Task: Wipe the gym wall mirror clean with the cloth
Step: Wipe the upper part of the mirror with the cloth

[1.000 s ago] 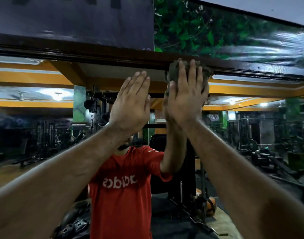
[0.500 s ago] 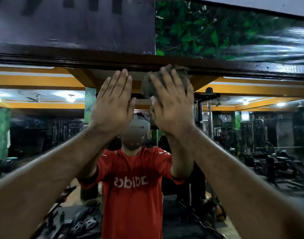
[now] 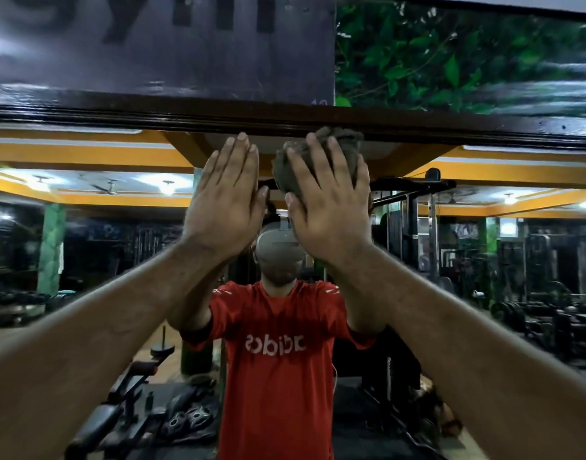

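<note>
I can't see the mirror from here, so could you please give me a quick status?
Right hand presses the cloth on the mirror, just under the top frame. Left hand flat, fingers straight, holding nothing. Nothing in the way.

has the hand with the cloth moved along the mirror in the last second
Yes. The right hand pressing the cloth slid left beneath the dark frame, passing the seam between the panels above.

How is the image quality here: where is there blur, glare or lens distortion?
Head view: dim overall; the reflected ceiling lamps blow out to white; glare streaks the leaf mural; the frame's outer parts smear with blur, while the right hand pressing the cloth and the flat left hand stay fairly sharp; wide-angle stretch swells both forearms.
</note>
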The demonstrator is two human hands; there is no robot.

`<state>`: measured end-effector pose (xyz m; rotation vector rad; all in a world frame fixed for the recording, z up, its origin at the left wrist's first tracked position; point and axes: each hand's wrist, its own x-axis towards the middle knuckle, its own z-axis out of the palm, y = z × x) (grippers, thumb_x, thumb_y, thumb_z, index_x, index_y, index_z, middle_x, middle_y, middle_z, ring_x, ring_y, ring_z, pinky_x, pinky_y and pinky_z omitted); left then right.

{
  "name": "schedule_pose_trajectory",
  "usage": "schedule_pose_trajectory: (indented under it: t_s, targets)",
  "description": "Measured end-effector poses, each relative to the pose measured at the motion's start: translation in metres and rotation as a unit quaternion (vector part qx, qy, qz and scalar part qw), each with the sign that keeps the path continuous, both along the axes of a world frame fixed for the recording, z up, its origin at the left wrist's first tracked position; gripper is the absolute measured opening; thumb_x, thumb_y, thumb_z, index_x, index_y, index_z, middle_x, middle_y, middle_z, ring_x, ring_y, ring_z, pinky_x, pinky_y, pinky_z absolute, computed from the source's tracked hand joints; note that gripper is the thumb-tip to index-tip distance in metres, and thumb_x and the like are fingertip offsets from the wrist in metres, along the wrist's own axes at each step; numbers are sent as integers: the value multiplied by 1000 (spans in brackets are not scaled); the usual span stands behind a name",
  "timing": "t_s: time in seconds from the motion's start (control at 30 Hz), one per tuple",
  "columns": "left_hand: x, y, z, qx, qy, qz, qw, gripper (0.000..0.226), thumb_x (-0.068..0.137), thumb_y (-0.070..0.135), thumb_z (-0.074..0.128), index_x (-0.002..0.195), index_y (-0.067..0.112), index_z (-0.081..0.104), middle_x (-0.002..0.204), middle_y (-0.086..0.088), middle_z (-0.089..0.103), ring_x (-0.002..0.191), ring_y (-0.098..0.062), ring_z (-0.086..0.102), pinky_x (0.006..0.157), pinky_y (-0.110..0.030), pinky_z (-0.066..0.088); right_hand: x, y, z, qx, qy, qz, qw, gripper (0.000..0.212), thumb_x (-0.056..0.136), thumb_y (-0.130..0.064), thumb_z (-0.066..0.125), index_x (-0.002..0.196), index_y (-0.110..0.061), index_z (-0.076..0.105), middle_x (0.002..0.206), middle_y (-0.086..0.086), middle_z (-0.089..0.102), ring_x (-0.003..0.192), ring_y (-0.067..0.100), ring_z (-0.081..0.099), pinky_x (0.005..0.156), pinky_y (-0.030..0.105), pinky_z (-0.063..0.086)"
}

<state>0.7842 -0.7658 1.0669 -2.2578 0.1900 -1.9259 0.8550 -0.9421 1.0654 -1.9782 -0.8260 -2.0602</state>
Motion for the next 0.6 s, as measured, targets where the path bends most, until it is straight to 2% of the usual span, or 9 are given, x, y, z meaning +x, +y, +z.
schedule_pose_trajectory:
  t_s: [0.03,0.07,0.17,0.23,0.33,0.37,0.47,0.5,0.6]
  targets:
    - [2,2,0,5,5,-1,1000,67,103,39,26,158,1,19,167,-18,13,156,-27,7,127,-39,4,2,-5,3,-25,-9,-1,1000,64,101,-46,43,162,-27,33,171,6,26,158,30,21,124,64,16]
    - [2,3,0,8,12,-7,1000,67,103,39,26,158,1,19,167,-18,12,156,-27,6,127,-40,4,4,-10,8,-8,-16,-4,1000,64,101,-46,44,161,-28,34,171,5,27,158,29,22,123,63,17]
    - [-8,9,4,17,37,-55,998,67,101,35,32,158,2,22,167,-16,14,156,-26,10,127,-41,8,-2,6,13,133,29,-14,991,66,101,-48,43,162,-26,33,172,7,24,159,31,20,124,64,15]
    - [-18,20,11,22,24,-97,995,63,101,30,37,157,2,27,166,-17,20,154,-28,19,126,-43,15,-14,32,9,89,38,-11,995,67,100,-48,42,163,-26,31,173,8,21,159,32,17,124,64,13]
    - [-18,39,14,45,-6,-59,997,59,104,30,34,156,2,30,165,-18,22,153,-29,20,126,-42,14,-15,32,8,-45,-9,-5,999,64,100,-45,45,161,-27,37,170,5,28,158,29,22,124,62,16]
    - [-15,43,13,57,-11,-41,997,59,105,31,31,155,1,31,165,-19,24,154,-29,19,127,-42,13,-12,25,12,-36,-11,-1,999,63,100,-44,45,160,-27,38,170,4,29,158,28,22,124,61,16]
    - [-5,48,10,72,-15,-19,997,59,105,31,28,154,-1,33,163,-20,26,153,-30,21,126,-44,15,-13,34,11,114,19,-12,993,64,101,-47,42,161,-27,37,171,4,27,158,27,21,125,61,14]
    - [-5,48,11,71,-11,-22,997,59,105,31,27,154,-1,32,163,-20,26,154,-29,20,127,-43,14,-18,46,8,127,28,-14,991,64,101,-48,41,162,-27,36,171,4,26,158,28,21,125,61,13]
    - [-15,51,13,71,4,-63,995,59,102,29,29,154,0,34,163,-18,27,153,-28,21,127,-39,11,-27,57,3,4,11,-5,1000,63,101,-46,40,161,-27,36,171,6,28,158,29,22,123,64,17]
